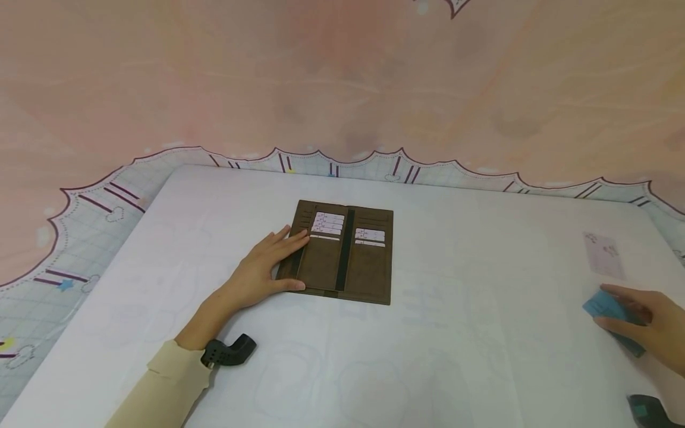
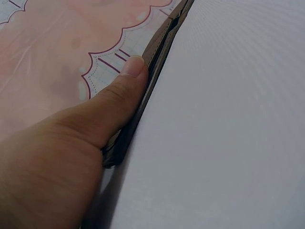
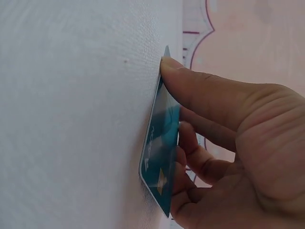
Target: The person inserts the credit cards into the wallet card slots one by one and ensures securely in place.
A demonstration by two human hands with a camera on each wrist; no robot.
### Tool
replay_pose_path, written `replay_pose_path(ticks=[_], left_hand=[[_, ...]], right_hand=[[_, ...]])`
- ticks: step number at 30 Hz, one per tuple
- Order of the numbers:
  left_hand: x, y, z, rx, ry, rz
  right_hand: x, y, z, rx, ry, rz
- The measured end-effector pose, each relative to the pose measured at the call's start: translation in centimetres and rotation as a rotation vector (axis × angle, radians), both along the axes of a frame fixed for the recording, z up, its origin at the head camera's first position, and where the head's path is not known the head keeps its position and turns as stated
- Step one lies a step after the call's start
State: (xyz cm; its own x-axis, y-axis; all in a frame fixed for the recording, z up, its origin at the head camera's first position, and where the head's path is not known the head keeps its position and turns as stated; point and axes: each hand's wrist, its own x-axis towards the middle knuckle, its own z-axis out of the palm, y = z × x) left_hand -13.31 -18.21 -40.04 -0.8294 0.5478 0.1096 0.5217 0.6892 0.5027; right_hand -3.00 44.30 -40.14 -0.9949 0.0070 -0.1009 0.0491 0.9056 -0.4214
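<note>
A brown wallet (image 1: pixel 369 273) lies spread open in the middle of the table, with white patterned cards (image 1: pixel 327 222) in the slots of both sides. My left hand (image 1: pixel 262 267) rests on its left edge, fingers extended and thumb at the lower corner. In the left wrist view, the thumb (image 2: pixel 116 98) lies along the wallet's dark edge. At the far right, my right hand (image 1: pixel 658 324) pinches a blue bank card (image 1: pixel 607 306) between thumb and fingers. The right wrist view shows the card (image 3: pixel 159 148) tilted close over the table, its gold chip visible.
A pale card (image 1: pixel 603 255) with a floral print lies just beyond my right hand. White covering (image 1: pixel 471 356) spreads over the table, and a scalloped patterned cloth (image 1: pixel 342 166) runs along its back edge. Dark straps or devices (image 1: pixel 230 351) sit at the wrists.
</note>
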Motion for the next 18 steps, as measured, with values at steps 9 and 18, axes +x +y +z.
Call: replay_pose_path(ticks=[9, 18], left_hand=[[-0.2, 0.1, -0.2, 0.018, 0.014, -0.016], [0.0, 0.1, -0.5, 0.024, 0.001, -0.015]], right_hand=[[0.5, 0.7, -1.1, -0.004, 0.125, -0.111], [0.9, 1.5, -1.2, -0.058, 0.200, -0.137]])
